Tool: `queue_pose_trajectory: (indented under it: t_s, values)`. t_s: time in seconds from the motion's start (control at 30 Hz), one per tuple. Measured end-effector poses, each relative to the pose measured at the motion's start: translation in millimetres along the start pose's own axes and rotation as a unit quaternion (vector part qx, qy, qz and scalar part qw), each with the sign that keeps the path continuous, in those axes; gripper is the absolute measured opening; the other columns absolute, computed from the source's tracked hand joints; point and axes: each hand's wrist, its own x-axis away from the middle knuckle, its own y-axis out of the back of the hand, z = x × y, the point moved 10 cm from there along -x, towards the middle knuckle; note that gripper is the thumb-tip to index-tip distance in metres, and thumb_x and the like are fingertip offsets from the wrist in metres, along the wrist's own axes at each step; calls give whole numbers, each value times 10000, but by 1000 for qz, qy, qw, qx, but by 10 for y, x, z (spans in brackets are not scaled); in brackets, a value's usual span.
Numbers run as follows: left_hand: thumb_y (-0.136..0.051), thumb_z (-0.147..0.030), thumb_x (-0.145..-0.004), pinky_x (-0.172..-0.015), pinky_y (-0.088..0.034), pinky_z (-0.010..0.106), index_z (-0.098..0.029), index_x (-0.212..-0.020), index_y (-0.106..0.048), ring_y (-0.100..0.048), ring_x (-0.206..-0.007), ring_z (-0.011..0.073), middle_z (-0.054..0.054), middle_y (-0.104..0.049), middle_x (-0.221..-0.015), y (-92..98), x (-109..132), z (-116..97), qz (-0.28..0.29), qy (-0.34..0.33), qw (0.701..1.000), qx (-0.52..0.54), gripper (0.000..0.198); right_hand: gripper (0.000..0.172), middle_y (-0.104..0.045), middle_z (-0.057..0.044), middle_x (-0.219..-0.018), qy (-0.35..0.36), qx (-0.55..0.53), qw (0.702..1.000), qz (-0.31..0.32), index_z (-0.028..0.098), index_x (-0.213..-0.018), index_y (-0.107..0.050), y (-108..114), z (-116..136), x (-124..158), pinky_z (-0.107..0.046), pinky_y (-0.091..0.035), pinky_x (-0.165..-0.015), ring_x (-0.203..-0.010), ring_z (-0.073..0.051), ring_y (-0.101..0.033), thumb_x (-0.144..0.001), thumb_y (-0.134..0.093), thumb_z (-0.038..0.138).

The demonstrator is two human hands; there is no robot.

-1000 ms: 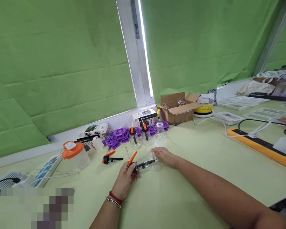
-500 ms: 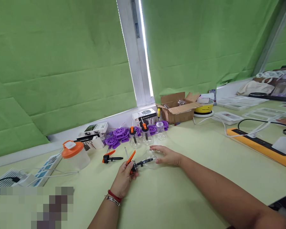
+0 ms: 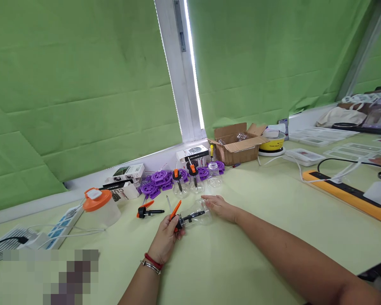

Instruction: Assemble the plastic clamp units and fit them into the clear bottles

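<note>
Low over the table I hold a clear bottle (image 3: 204, 218) on its side, its base toward the right. My left hand (image 3: 167, 233) is closed around the black lid with an orange lever (image 3: 175, 209) at the bottle's neck. A black stem from this lid runs inside the bottle. My right hand (image 3: 221, 208) grips the base end, fingers on the upper edge; its thumb is hidden. Left of the bottle lies another black lid with an orange lever and stem (image 3: 149, 211). Behind stand two clear bottles with such lids (image 3: 178, 186), (image 3: 195, 183) and a lidless bottle (image 3: 213, 178).
Purple wheel-shaped parts (image 3: 160, 177) and printed boxes (image 3: 127, 190) line the wall. An open carton (image 3: 241, 152) stands behind. An orange-lidded jar (image 3: 101, 207) is left, an orange power strip (image 3: 346, 195) right. A person's hand shows at the right edge.
My right hand has moved slightly right along the bottle's base, and its thumb no longer shows. More of the bottle is visible. My left hand stays almost in place on the lid.
</note>
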Motion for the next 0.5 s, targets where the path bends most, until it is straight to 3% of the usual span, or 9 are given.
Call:
queue_pose_trajectory:
  t_s: [0.07, 0.13, 0.23, 0.37, 0.5]
  values:
    - [-639, -478, -736, -520, -327, 230, -171, -924, -527, -534, -559, 87, -34, -574, -709, 11, -6, 12, -5, 6, 1000, 3, 377, 805, -308, -78, -1490, 21, -23, 999, 24, 272, -1438, -306, -6, 20, 39, -514, -56, -1123, -1376, -314, -214, -769, -503, 673]
    - [-644, -486, -729, -524, -330, 229, -165, -945, -534, -533, -561, 84, -20, -596, -740, 19, -10, 26, -9, 15, 1000, 7, 402, 1000, -278, -81, -1499, 62, -46, 996, 42, 300, -1462, -211, -5, 72, 77, -497, -161, -1112, -1362, -317, -248, -642, -706, 589]
    - [-652, -494, -716, -522, -334, 228, -153, -931, -539, -532, -559, 81, 1, -620, -762, 31, -14, 28, -14, 20, 1000, 12, 419, 966, -307, -77, -1480, 103, -56, 993, 28, 299, -1410, -348, 39, 111, 89, -461, -208, -1108, -1351, -304, -276, -575, -786, 504]
    - [-669, -482, -708, -546, -361, 230, -158, -944, -530, -539, -562, 79, -20, -606, -743, 25, -9, 25, -9, 21, 999, 23, 423, 874, -293, -86, -1490, 87, -37, 996, 11, 264, -1344, -463, 45, 81, 40, -488, -167, -1117, -1362, -326, -240, -575, -766, 549]
    - [-680, -470, -701, -525, -337, 229, -167, -923, -521, -546, -562, 87, -37, -582, -709, -12, 8, 0, 4, 9, 1000, 21, 408, 574, -356, -97, -1461, 35, -27, 999, 4, 197, -993, -704, 41, 77, 14, -531, -123, -1109, -1343, -356, -258, -730, -544, 681]
